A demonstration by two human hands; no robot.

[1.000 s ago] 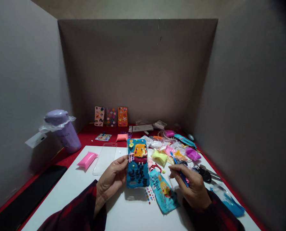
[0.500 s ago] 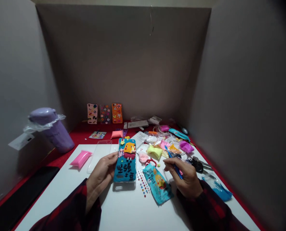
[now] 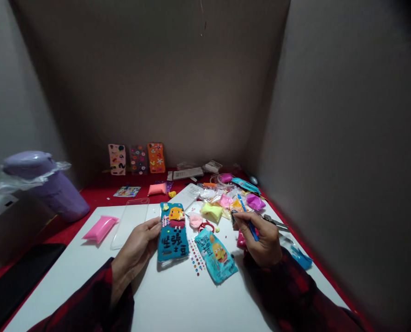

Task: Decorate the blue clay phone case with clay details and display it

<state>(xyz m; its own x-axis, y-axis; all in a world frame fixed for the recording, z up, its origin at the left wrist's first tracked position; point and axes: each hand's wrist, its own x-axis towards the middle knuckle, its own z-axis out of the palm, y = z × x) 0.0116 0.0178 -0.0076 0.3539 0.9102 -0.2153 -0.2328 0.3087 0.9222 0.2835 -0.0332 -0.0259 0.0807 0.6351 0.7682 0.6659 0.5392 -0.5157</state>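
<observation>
My left hand (image 3: 139,244) grips the left edge of a teal phone case (image 3: 173,242), tilted up over the white board. The case carries an orange clay figure with black clay letters below it. In my right hand (image 3: 260,240) is a slim blue tool (image 3: 253,229) like a pen, pinched near the fingertips; a small dark bit shows at the fingers, too small to name. Between the hands lies a teal printed packet (image 3: 217,257), with a strip of coloured rhinestones (image 3: 196,258) beside it. Behind it are red-handled scissors (image 3: 206,227) and a pale pink clay lump (image 3: 195,220).
A clear phone case (image 3: 131,223) and a pink clay packet (image 3: 100,229) lie left. Clay packets, such as a yellow one (image 3: 211,211), crowd the back right. Three decorated cases, one orange (image 3: 156,158), stand at the back wall. A purple tumbler (image 3: 53,189) stands far left.
The view has turned right, so everything sits further left in it. My right hand has shifted slightly over the clay packets. My left hand still holds the case.
</observation>
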